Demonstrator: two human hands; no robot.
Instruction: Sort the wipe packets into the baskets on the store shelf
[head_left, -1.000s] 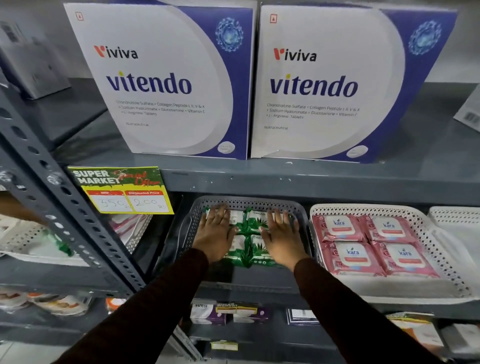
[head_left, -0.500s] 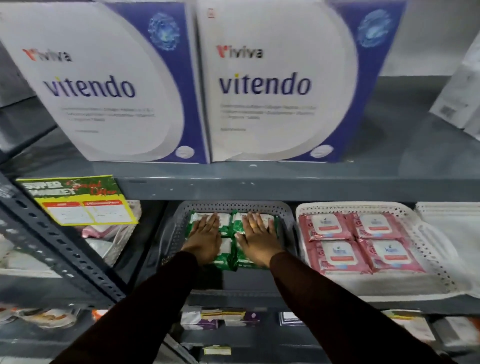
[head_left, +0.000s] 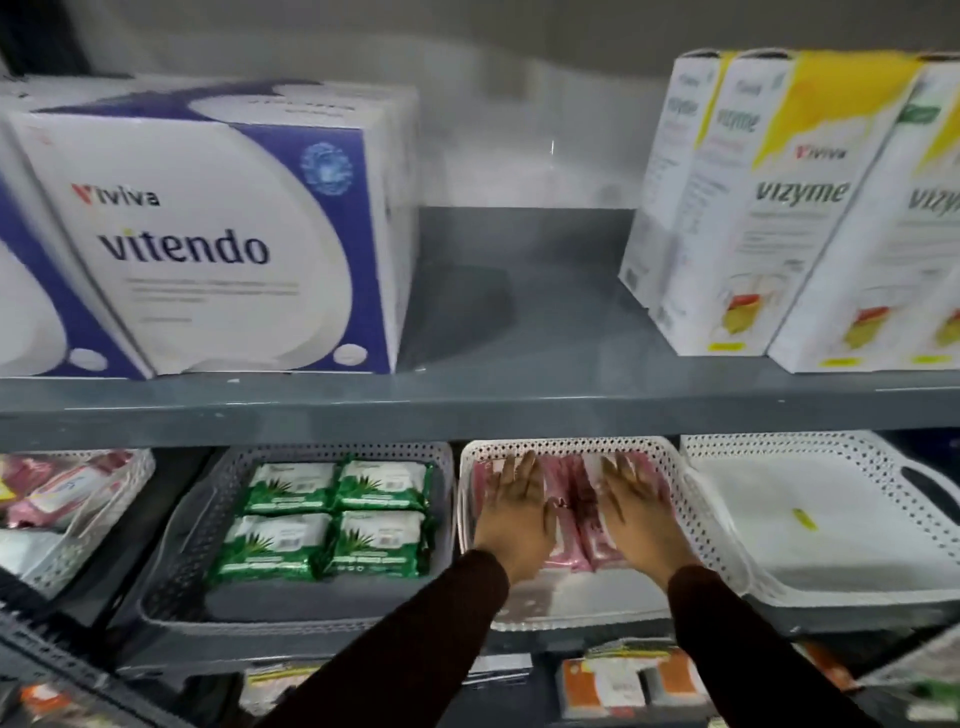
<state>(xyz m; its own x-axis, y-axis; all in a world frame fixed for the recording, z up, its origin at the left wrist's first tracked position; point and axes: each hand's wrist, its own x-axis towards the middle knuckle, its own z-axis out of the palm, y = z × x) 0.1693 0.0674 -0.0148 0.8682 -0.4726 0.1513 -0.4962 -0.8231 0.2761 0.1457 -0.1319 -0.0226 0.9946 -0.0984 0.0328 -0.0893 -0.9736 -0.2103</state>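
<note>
Pressing flat on the pink wipe packets, both hands lie palm down inside the white basket on the lower shelf. The left hand covers the packets toward the basket's left wall and the right hand covers those toward its right wall; the fingers of each are spread and stretched toward the basket's back rim, gripping nothing. Dark sleeves run down to the bottom edge of the view. The pink packets show only between and below the hands, blurred.

Just beside this basket on the left stands a grey basket holding four green wipe packets, laid two by two toward its back wall, with bare grey floor near its front rim. On the right, touching or nearly touching the white basket, sits another white basket, its floor bare but for a small yellow fleck. At the shelf's far left edge a further basket holds pinkish packets, too blurred to read.

On the upper shelf stand blue and white Vitendo boxes at the left and white and yellow Vizyme boxes at the right.
</note>
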